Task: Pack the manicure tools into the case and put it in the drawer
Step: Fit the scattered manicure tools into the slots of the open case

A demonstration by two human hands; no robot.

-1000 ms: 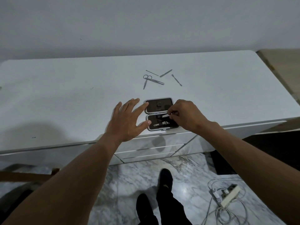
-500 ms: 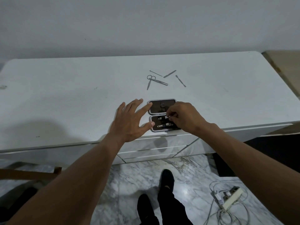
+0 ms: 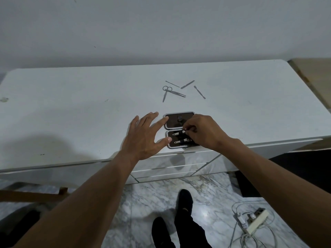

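A small dark manicure case [image 3: 172,123] lies open near the front edge of the white dresser top [image 3: 71,108]. Its near half holds two nail clippers: an upper clipper [image 3: 178,133] and a lower clipper [image 3: 181,141]. My right hand [image 3: 204,132] pinches the right end of the upper clipper inside the case. My left hand [image 3: 146,136] rests flat with fingers spread, its fingertips against the case's left edge. Farther back lie loose tools: scissors [image 3: 166,92], tweezers [image 3: 178,93], a thin pick [image 3: 172,83], a file [image 3: 187,84] and a cuticle pusher [image 3: 199,92].
Drawer fronts [image 3: 170,169] with mirrored faces sit below the dresser's front edge, all shut. A wooden surface [image 3: 315,72] adjoins the dresser at the right. On the marble floor a power strip with cables [image 3: 254,222] lies at the right, near my feet [image 3: 179,217].
My right hand has seated the upper clipper lower into the case's near half. My left hand stayed against the case. The camera view shifted slightly.
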